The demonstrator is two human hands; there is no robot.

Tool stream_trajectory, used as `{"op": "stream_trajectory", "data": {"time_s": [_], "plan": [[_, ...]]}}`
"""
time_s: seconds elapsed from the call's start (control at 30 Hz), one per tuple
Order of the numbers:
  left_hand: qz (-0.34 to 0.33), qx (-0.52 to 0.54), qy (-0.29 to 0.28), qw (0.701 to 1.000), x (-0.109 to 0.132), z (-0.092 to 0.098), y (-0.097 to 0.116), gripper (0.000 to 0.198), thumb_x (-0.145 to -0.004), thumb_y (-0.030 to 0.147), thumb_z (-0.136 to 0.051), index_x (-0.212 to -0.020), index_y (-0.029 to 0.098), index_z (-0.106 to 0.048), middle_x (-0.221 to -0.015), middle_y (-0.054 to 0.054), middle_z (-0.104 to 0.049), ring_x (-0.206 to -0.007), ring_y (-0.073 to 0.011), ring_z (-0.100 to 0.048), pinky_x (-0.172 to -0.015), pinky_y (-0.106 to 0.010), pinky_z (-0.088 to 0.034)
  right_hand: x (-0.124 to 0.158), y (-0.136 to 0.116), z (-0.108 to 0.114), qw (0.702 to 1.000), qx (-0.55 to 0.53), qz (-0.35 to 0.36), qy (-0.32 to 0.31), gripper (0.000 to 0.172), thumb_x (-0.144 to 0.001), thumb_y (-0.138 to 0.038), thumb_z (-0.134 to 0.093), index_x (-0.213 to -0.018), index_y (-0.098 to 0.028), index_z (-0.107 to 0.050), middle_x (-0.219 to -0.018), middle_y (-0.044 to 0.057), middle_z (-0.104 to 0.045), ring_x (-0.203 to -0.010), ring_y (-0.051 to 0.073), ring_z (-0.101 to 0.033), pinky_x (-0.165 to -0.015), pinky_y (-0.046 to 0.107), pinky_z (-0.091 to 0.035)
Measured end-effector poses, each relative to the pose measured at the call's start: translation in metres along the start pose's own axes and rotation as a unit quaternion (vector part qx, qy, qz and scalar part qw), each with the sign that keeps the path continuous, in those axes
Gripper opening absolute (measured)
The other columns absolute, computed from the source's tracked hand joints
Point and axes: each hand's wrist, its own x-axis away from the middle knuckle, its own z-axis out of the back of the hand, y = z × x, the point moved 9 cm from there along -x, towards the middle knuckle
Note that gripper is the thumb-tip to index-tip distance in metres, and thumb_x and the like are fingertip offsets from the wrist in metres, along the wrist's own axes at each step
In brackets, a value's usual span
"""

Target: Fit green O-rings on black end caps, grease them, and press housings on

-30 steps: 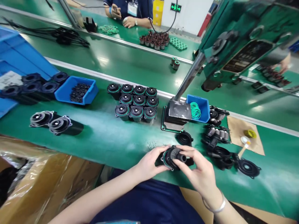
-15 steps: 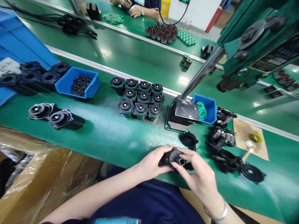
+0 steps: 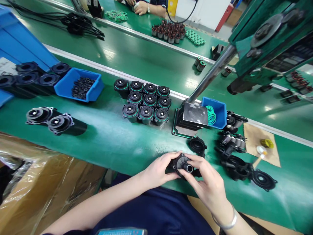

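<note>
Near the front edge of the green bench, both my hands are on a black round housing [image 3: 180, 162] with screw lugs and a short hollow neck. My left hand [image 3: 160, 171] is wrapped round its left side. With thumb and fingers my right hand [image 3: 206, 178] grips the part at the neck [image 3: 188, 167], from the right. My fingers hide much of the housing's lower side. Just behind it lies a black round cover [image 3: 197, 145]. Two black cylindrical units [image 3: 67, 124] lie tilted at the left.
Several black motor units [image 3: 146, 112] stand in rows mid-bench. A green press [image 3: 259, 39] rises at the right, beside a blue bin of green rings [image 3: 217, 112]. Blue bin [image 3: 95, 89] holds small black parts. A brush [image 3: 258, 161] rests on cardboard [image 3: 274, 153]. A co-worker's hands [image 3: 140, 8] are across the bench.
The view has shifted slightly, moving the bench items a little within it. My hands keep nearly the same grip on the housing.
</note>
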Motion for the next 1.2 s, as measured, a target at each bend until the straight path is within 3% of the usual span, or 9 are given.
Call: {"op": "stream_trajectory", "data": {"time_s": [0.5,0.6,0.67,0.77,0.83,0.97,1.07,1.13,1.2], "plan": [[-0.103,-0.066,0.012,0.992,-0.006,0.006,0.021,0.056,-0.082,0.025,-0.075,-0.132,0.03,-0.05,-0.128,-0.01,-0.06,-0.117,-0.0256,-0.063,-0.098,-0.04,-0.056,-0.003,0.004,-0.003,1.0,-0.022,-0.009,-0.011,0.025,-0.092,-0.042,-0.06,-0.101,-0.019,-0.053,-0.107,0.01,-0.067,-0.097,0.017,-0.07,-0.078,0.028,-0.061],[-0.157,-0.078,0.045,0.983,-0.028,0.034,0.053,0.061,-0.077,0.025,-0.079,-0.131,0.031,-0.052,-0.126,-0.008,-0.062,-0.114,-0.0245,-0.064,-0.095,-0.037,-0.056,-0.03,-0.001,0.049,0.999,-0.021,0.032,-0.001,0.04,-0.086,-0.053,-0.063,-0.107,-0.019,-0.056,-0.113,0.011,-0.067,-0.106,0.02,-0.068,-0.087,0.033,-0.061],[-0.177,-0.091,0.062,0.978,-0.057,0.055,0.077,0.06,-0.074,0.023,-0.081,-0.128,0.031,-0.055,-0.126,-0.007,-0.062,-0.116,-0.0246,-0.063,-0.098,-0.038,-0.053,-0.059,-0.005,0.122,0.992,-0.016,0.049,0.114,0.029,-0.091,-0.042,-0.061,-0.106,-0.018,-0.058,-0.115,0.011,-0.066,-0.11,0.02,-0.067,-0.091,0.034,-0.058],[-0.137,-0.09,0.079,0.983,-0.115,0.078,0.093,0.056,-0.069,0.024,-0.083,-0.12,0.026,-0.061,-0.119,-0.006,-0.067,-0.111,-0.0244,-0.065,-0.1,-0.039,-0.052,-0.1,-0.015,0.25,0.914,-0.049,0.098,0.39,0.033,-0.091,-0.03,-0.052,-0.118,-0.012,-0.055,-0.126,0.009,-0.061,-0.104,0.016,-0.068,-0.081,0.028,-0.053],[-0.089,-0.055,0.067,0.992,-0.15,0.082,0.087,0.057,-0.067,0.026,-0.085,-0.118,0.022,-0.059,-0.111,-0.005,-0.07,-0.103,-0.0229,-0.068,-0.095,-0.038,-0.054,-0.151,-0.025,0.295,0.914,-0.052,0.105,0.389,0.051,-0.086,-0.039,-0.03,-0.106,-0.001,-0.057,-0.135,0.007,-0.055,-0.106,0.016,-0.065,-0.07,0.025,-0.044],[-0.044,0.0,0.048,0.998,-0.188,0.076,0.069,0.062,-0.065,0.031,-0.086,-0.116,0.02,-0.053,-0.101,-0.002,-0.071,-0.093,-0.0197,-0.07,-0.087,-0.033,-0.056,-0.251,-0.035,0.325,0.953,-0.099,0.056,0.281,0.08,-0.064,-0.037,0.016,-0.067,0.012,-0.047,-0.132,0.012,-0.051,-0.1,0.01,-0.062,-0.055,0.022,-0.032],[-0.042,0.014,0.042,0.998,-0.195,0.073,0.064,0.062,-0.064,0.031,-0.085,-0.115,0.021,-0.052,-0.103,-0.002,-0.07,-0.092,-0.0187,-0.069,-0.085,-0.032,-0.056,-0.272,-0.041,0.325,0.947,-0.109,0.047,0.297,0.095,-0.052,-0.036,0.026,-0.078,0.02,-0.046,-0.102,0.013,-0.061,-0.089,0.012,-0.062,-0.048,0.024,-0.025],[-0.044,0.015,0.039,0.998,-0.195,0.073,0.064,0.06,-0.064,0.031,-0.086,-0.114,0.021,-0.052,-0.106,-0.002,-0.069,-0.092,-0.0186,-0.069,-0.084,-0.031,-0.056,-0.254,-0.052,0.328,0.906,-0.131,0.126,0.383,0.106,-0.045,-0.032,0.029,-0.1,0.028,-0.039,-0.076,0.002,-0.058,-0.081,0.009,-0.062,-0.044,0.024,-0.021],[-0.044,0.007,0.039,0.998,-0.195,0.074,0.065,0.058,-0.064,0.031,-0.086,-0.112,0.022,-0.053,-0.108,-0.003,-0.069,-0.091,-0.0186,-0.069,-0.083,-0.031,-0.056,-0.224,-0.063,0.329,0.831,-0.173,0.243,0.47,0.096,-0.065,-0.035,0.019,-0.11,0.023,-0.043,-0.063,-0.006,-0.053,-0.069,0.005,-0.065,-0.048,0.013,-0.023]]}}
